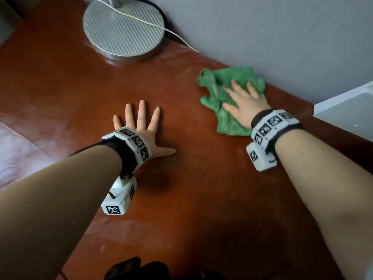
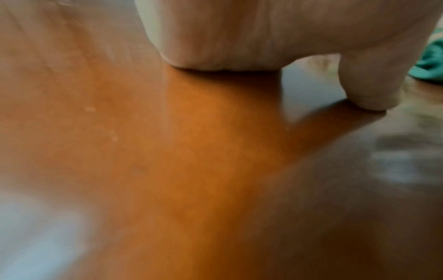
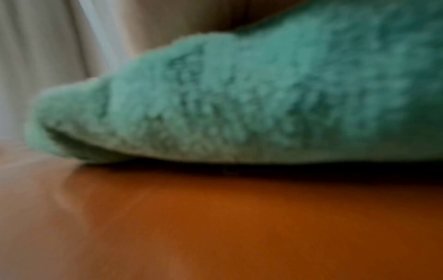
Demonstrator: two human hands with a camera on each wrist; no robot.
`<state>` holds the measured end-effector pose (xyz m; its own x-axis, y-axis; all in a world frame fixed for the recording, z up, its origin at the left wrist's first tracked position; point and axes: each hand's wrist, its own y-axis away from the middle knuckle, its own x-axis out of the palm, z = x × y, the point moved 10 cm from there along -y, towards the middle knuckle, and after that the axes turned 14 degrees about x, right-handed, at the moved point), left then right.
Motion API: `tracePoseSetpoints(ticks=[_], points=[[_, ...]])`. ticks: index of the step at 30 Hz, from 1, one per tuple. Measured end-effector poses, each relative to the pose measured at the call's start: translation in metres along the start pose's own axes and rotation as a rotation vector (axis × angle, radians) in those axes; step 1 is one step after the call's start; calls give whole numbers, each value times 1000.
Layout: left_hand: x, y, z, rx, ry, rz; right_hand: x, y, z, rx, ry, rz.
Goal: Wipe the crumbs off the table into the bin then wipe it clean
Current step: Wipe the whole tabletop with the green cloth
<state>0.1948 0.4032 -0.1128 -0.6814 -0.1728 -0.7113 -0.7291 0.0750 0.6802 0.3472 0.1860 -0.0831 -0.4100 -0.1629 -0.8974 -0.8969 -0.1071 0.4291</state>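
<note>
— Where's the cloth?
— One green cloth [image 1: 222, 98] at the table's [image 1: 191, 188] back edge by the wall, my right hand [image 1: 245, 107] pressing it flat, fingers straight. Left hand [image 1: 144, 130] splayed on bare wood, holding nothing.
— Step?
— Wiping, I judge. Next: sweep toward a bin I can't see. One lamp base [image 1: 124, 27].

In the head view we get soft, even daylight and a fairly sharp picture, with pale glare spreading over the bench [image 1: 60, 81] at its left edge, a faint dark shadow under the left hand [image 1: 145, 136], and the wide lens bending the wall line. Our left wrist view is badly blurred, with whitish glare in its lower left corner. In our right wrist view the green cloth [image 3: 251, 98] is soft and out of focus, casting a black shadow beneath.
</note>
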Motion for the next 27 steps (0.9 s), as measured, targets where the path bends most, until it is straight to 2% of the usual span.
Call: tracePoseSetpoints(ticks=[3, 5, 7, 9, 12, 14, 16, 17, 19, 21, 24, 25, 27], points=[[1, -1, 1, -5, -3, 9, -24, -43, -14, 214, -115, -49], [1, -1, 2, -10, -6, 5, -30, -49, -9, 229, -133, -68], [0, 0, 2, -9, -8, -4, -32, -31, 3, 182, -134, -124], [-1, 0, 0, 1, -4, -26, -16, 2, 27, 9, -39, -134], [-2, 0, 0, 8, -1, -43, 10, 81, 76, -448, 38, -180], [-1, -1, 1, 8, -3, -32, 17, 99, 83, -583, 48, -175], [-2, -1, 2, 7, -2, -37, 11, 73, 78, -532, 75, -147], [-2, -1, 2, 7, -1, -39, 5, 49, 69, -429, 61, -121], [-1, 0, 1, 5, 2, -30, -20, 6, 50, -225, 0, -165], [0, 0, 0, 0, 0, -11, -40, -24, 36, -51, 37, -176], [-1, 1, 1, -4, 1, -5, -70, -43, 8, 218, -176, -166], [-1, 1, 1, -1, 2, -8, -79, -38, 8, 223, -249, -212], [-1, 0, 1, 3, 10, -20, -81, -22, 40, 5, -172, -264]])
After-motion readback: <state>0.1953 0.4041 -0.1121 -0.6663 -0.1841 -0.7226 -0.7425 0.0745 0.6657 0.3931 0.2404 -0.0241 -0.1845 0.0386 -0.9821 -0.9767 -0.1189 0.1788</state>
